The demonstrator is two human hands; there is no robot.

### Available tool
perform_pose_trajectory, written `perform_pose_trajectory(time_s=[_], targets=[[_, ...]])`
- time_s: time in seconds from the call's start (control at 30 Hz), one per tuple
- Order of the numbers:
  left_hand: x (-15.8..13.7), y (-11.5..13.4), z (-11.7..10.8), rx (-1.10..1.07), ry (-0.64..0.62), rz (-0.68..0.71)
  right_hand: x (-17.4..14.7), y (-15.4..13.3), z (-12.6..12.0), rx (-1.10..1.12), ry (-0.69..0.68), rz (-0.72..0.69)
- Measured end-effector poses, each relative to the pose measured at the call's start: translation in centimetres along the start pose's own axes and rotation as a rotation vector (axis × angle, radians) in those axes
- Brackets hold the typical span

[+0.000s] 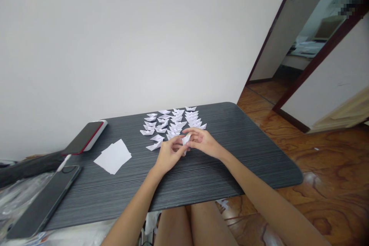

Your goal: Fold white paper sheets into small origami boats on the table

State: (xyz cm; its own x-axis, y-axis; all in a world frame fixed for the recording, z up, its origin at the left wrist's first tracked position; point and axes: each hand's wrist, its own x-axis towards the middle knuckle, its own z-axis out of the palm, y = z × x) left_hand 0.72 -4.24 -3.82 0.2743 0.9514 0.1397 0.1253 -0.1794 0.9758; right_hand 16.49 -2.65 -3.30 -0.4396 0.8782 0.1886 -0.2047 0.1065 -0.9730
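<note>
"Above the dark grey, streaked tabletop (225, 173), where did you have the small, folded white paper piece (186, 138)?"

"Between your hands, just in front of the little white folded-paper boats (176, 124). Your left hand (170, 153) pinched its near left side, thumb against the paper; your right hand (204, 143) pinched the opposite side."

"What grip suited you there?"

"Probably a light, even one. Such thin paper seemed likely to crumple under hard pressure, so you were best served by fingertips close to the creases, pressing each fold flat and keeping both sides matched."
</note>
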Motion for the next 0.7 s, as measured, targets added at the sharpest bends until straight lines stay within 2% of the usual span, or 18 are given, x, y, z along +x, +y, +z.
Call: perform_pose_trajectory(time_s=[0.2,0.5,0.7], targets=[[0.05,0.37,0.19,-0.135,-0.031,-0.065,-0.02,0.18,0.15,0.006,0.015,0.044],[0.47,0.58,-0.08,-0.331,-0.047,-0.142,-0.16,1.02,0.48,-0.210,0.179,-0.123],[0.54,0.56,-0.18,-0.406,-0.045,-0.169,-0.35,0.74,0.79,-0.193,0.216,-0.187]])
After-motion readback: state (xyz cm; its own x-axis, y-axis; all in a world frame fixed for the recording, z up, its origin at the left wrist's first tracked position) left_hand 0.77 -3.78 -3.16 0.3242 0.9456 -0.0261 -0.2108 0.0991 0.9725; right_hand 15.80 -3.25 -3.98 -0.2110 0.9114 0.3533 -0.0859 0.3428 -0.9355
